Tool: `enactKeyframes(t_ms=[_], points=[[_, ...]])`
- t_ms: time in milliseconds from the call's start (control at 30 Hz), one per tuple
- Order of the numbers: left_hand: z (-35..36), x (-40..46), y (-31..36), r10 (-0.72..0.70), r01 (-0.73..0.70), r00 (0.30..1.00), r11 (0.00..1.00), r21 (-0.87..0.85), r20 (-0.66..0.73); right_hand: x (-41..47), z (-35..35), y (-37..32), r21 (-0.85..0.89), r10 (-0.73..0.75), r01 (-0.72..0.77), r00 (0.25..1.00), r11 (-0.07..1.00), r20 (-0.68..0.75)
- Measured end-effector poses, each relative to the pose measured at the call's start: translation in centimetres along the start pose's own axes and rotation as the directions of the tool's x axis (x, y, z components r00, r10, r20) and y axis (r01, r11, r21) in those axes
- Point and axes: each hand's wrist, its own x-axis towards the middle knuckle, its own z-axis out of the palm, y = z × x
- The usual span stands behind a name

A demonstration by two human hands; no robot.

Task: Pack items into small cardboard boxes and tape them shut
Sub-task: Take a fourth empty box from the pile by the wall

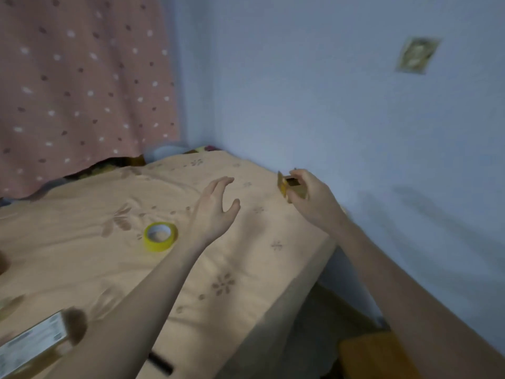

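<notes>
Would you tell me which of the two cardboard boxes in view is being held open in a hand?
The small cardboard box gripped by the right hand near the wall, flap open. The labelled box lies at the bottom left corner, untouched.

**Both arms stretched forward**

The left hand (216,206) hangs open-palmed, fingers loosely spread and slightly curved (holding nothing). The right hand (310,194) is raised beside it, fingers curled round a small box (292,187).

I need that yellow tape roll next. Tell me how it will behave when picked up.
The tape roll lies flat on its side on the soft bedspread, so it probably won't roll. It looks like a stiff ring, likely light. The open hole should give the fingers an easy hold.
</notes>
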Motion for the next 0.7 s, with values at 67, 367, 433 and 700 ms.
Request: enactKeyframes(t_ms=[67, 367, 433, 700], points=[[2.9, 2.3, 1.8, 0.02, -0.02, 1.0, 1.0, -0.017, 0.004, 1.0, -2.5, 2.2, 0.01, 0.017, -0.017, 1.0, 1.0, -0.001], [15.7, 8.2, 5.1, -0.122, 0.14, 0.968, 0.988, -0.07, 0.218, 5.0, -7.3, 12.3, 0.029, 0.084, -0.086, 0.995, 0.996, 0.059], [18.0, 8.8, 4.4, -0.16, 0.183, 0.948, 0.981, -0.06, 0.276, 5.8, -6.8, 14.8, 0.039, 0.113, -0.116, 0.99, 0.992, 0.082], [25.9, 13.1, -1.3, -0.328, 0.369, 0.854, 0.929, -0.027, 0.404, 10.4, -2.4, 23.6, -0.043, 0.31, -0.309, 0.921, 0.95, 0.236]])
